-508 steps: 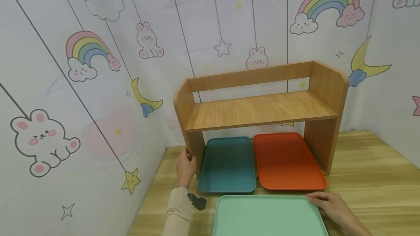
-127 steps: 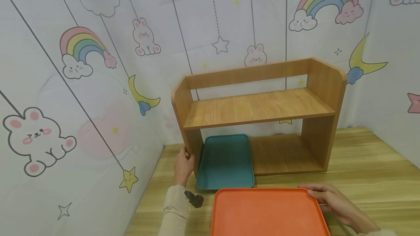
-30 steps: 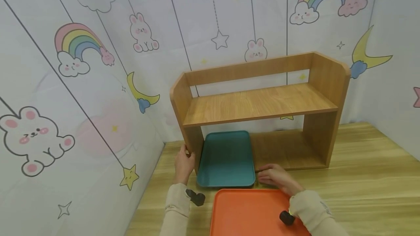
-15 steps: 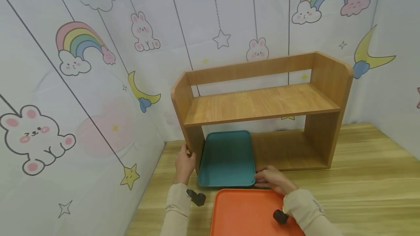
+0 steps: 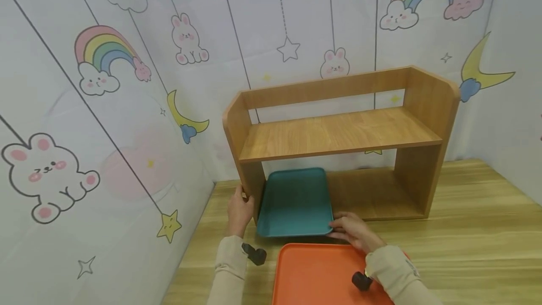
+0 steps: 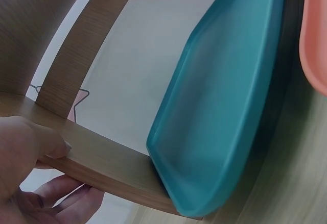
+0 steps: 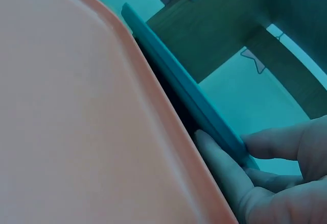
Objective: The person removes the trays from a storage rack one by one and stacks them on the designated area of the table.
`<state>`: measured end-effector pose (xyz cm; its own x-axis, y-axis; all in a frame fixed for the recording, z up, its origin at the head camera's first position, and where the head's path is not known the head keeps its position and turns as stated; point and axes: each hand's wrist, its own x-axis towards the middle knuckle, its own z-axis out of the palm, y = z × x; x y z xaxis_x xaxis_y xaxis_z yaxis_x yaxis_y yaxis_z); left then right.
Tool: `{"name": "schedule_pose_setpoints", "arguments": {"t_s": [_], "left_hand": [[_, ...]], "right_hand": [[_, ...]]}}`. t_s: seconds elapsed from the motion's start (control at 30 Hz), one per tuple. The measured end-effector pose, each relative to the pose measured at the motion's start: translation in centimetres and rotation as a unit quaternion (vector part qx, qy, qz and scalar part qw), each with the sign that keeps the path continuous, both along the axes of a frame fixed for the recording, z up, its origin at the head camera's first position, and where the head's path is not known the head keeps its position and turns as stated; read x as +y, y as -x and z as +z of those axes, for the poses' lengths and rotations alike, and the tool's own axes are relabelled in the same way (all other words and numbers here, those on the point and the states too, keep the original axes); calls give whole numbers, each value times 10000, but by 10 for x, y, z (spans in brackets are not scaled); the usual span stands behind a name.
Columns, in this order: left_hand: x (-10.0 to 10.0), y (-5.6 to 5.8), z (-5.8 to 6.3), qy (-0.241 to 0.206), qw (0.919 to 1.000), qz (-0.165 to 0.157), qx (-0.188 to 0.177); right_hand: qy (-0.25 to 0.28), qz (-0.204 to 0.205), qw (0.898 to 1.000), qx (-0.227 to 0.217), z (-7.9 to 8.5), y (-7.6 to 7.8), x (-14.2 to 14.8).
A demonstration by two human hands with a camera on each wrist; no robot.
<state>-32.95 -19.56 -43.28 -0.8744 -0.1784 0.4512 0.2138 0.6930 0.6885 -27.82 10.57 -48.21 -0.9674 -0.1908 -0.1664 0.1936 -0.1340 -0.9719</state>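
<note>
My left hand (image 5: pixel 240 211) grips the left side panel of a wooden desk shelf (image 5: pixel 338 135). In the left wrist view its thumb lies on one face of the panel (image 6: pixel 117 157) and the fingers on the other. My right hand (image 5: pixel 353 230) pinches the front right corner of a teal tray (image 5: pixel 296 204) in the lower left of the shelf. The right wrist view shows thumb and fingers on either side of the teal rim (image 7: pixel 204 112), with the front edge raised and a dark gap below. An orange tray (image 5: pixel 317 272) lies in front, partly under my right forearm.
Wood-grain table (image 5: pixel 478 229) extends right of the shelf. A bare lower board (image 5: pixel 372 196) shows beside the teal tray. White cartoon-printed walls (image 5: pixel 127 164) stand left and behind. Dark wrist devices (image 5: pixel 255 254) sit on both sleeves.
The orange tray has gone from the shelf to the front, where a mint green tray showed before. My right hand has moved onto the teal tray's corner, and its front edge has risen slightly.
</note>
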Motion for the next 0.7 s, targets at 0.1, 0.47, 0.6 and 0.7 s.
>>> {"name": "schedule_pose_setpoints", "arguments": {"t_s": [0.1,0.47,0.6,0.7], "left_hand": [[0,-1,0,8,9999,-29,98],[0,2,-1,26,9996,50,-277],[-1,2,-1,42,9997,43,-254],[-1,3,-1,9,9996,57,-282]], "right_hand": [[28,-107,9999,75,0,1,-2],[-86,-470,9985,282,5,-2,-6],[-169,-476,9984,270,6,-4,-5],[-211,-519,9981,273,7,-6,-5]]}}
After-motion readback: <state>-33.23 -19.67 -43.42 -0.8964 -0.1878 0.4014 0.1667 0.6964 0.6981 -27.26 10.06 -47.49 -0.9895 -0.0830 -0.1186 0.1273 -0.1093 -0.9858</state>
